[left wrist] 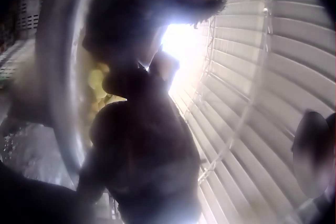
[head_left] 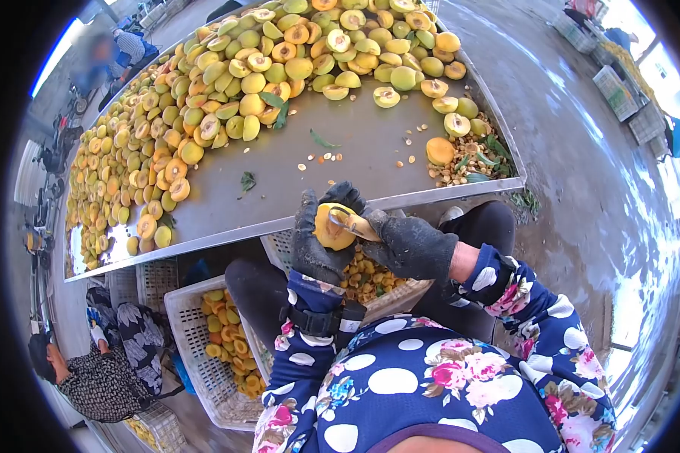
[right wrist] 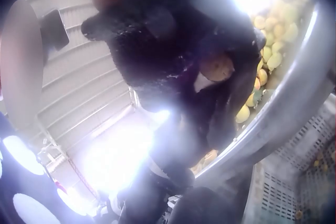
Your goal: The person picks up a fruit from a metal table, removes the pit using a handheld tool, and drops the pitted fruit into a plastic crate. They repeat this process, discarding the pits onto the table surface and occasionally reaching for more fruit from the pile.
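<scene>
Left hand point(head_left: 317, 245) around cut fruit point(head_left: 334, 226).

2 blk-gloved hands point(head_left: 313, 255) point(head_left: 419, 245), 1 tool point(head_left: 364, 228), 1 metal tbl point(head_left: 280, 172), 100+ fruit pcs point(head_left: 298, 69)

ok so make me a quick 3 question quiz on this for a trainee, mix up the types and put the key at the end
1. Multiple choice: what does the right hand hold?
a) a green leaf
b) a wooden-handled tool
c) a plastic crate

2. True or false: the left hand grips a yellow fruit.

3. Fill the gap: in the head view, the loose pits are heaped at the near ____ corner of the metal table.

Key: 1 b; 2 true; 3 right
</scene>
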The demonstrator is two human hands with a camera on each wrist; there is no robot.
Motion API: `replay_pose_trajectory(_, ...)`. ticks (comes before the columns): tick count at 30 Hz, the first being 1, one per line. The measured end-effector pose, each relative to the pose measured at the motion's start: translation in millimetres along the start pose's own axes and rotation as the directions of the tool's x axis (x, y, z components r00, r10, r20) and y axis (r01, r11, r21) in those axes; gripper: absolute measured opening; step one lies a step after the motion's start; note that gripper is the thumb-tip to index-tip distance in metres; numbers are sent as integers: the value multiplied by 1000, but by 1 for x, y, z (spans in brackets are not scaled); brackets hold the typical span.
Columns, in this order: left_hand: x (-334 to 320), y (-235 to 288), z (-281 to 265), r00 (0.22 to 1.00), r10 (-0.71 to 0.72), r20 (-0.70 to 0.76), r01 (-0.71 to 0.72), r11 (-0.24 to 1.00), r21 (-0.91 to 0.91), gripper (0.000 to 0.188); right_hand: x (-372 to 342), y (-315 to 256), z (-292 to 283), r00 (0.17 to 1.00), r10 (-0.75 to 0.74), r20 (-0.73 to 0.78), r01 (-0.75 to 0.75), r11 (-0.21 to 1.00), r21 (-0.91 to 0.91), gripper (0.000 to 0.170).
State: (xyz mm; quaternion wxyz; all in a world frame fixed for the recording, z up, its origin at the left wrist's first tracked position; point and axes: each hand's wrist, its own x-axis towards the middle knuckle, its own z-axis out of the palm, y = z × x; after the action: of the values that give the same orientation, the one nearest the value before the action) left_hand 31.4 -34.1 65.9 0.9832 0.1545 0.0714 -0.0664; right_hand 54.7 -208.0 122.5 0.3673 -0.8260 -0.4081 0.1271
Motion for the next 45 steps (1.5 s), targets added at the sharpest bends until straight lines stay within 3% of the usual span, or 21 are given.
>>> replay_pose_trajectory(11, -1, -10, -12, 999, 32, 3, -32, 998, 57, 51, 0, 20, 31, 997, -26, 73, 33, 995, -96, 29)
replay_pose_trajectory(12, 1, -11, -21, 981, 193, 29, -174, 800, 575, 45, 0, 16, 28, 994, -43, 98, 53, 993, -109, 30)
replay_pose_trajectory(13, 3, -11, -26, 941, 310, 134, -242, 342, 908, 39, 0, 14, 28, 994, -39, 102, 51, 993, -110, 30)
replay_pose_trajectory(16, 0, 0, -27, 975, 193, 111, -200, 541, 817, 27, 0, 11, 33, 977, 9, 211, -11, 1000, 7, 33)
replay_pose_trajectory(17, -8, 7, -15, 998, 13, -54, 11, 903, 429, 24, -2, 9, 35, 974, 46, 224, -58, 997, 46, 33)
replay_pose_trajectory(18, -7, 9, -24, 998, 12, -57, 13, 904, 428, 24, -3, 7, 36, 968, 81, 237, -103, 991, 84, 33)
replay_pose_trajectory(21, 3, 6, -78, 993, 105, 51, -89, 396, 914, 27, -2, -5, 26, 948, 75, 311, -93, 995, 44, 31)
replay_pose_trajectory(25, 3, 5, -60, 995, -44, 90, -65, 399, 914, 30, -5, 28, 45, 913, 181, 365, -217, 975, 58, 31)
replay_pose_trajectory(27, -2, -6, -31, 980, 197, 20, -147, 661, 736, 30, -6, 35, 42, 922, 151, 356, -194, 977, 89, 33)
replay_pose_trajectory(30, -3, -13, -58, 979, 146, -145, -57, 869, 492, 41, -4, 31, 42, 949, 73, 307, -107, 990, 92, 34)
replay_pose_trajectory(31, -3, -7, -57, 994, 103, 34, -102, 776, 623, 40, -2, 24, 38, 948, 71, 310, -105, 990, 94, 34)
replay_pose_trajectory(32, -4, -1, -46, 994, 104, 32, -102, 775, 623, 40, 0, 12, 33, 924, 145, 354, -175, 983, 52, 35)
replay_pose_trajectory(33, -7, 5, -33, 991, 95, 95, -126, 401, 908, 39, 1, 2, 29, 892, 221, 394, -244, 970, 9, 36)
replay_pose_trajectory(34, -8, 10, -26, 987, 58, 149, -146, -62, 987, 39, 3, -4, 28, 892, 222, 394, -245, 969, 10, 36)
replay_pose_trajectory(35, -5, 9, -38, 970, 64, 235, -241, 104, 965, 40, 5, -8, 27, 842, 305, 444, -356, 934, 33, 35)
replay_pose_trajectory(36, -6, 7, -38, 970, 61, 235, -240, 106, 965, 40, 6, -10, 26, 780, 381, 496, -463, 885, 49, 35)
replay_pose_trajectory(38, -6, 4, -37, 975, 106, 195, -214, 219, 952, 42, 2, -3, 23, 825, 281, 490, -371, 924, 95, 34)
replay_pose_trajectory(40, 0, -1, -59, 968, 146, 204, -227, 160, 961, 35, 1, -6, 19, 857, 177, 484, -278, 949, 146, 34)
replay_pose_trajectory(42, -1, -2, -56, 958, 184, 220, -241, 95, 966, 31, 6, -22, 5, 663, 335, 669, -689, 624, 370, 32)
replay_pose_trajectory(44, -12, -1, -23, 994, 35, -107, 31, 828, 559, 30, 2, -17, 11, 662, 313, 681, -717, 528, 454, 31)
replay_pose_trajectory(45, -12, -1, -21, 994, 33, -107, 33, 828, 559, 30, 1, -14, 13, 663, 289, 690, -735, 425, 528, 30)
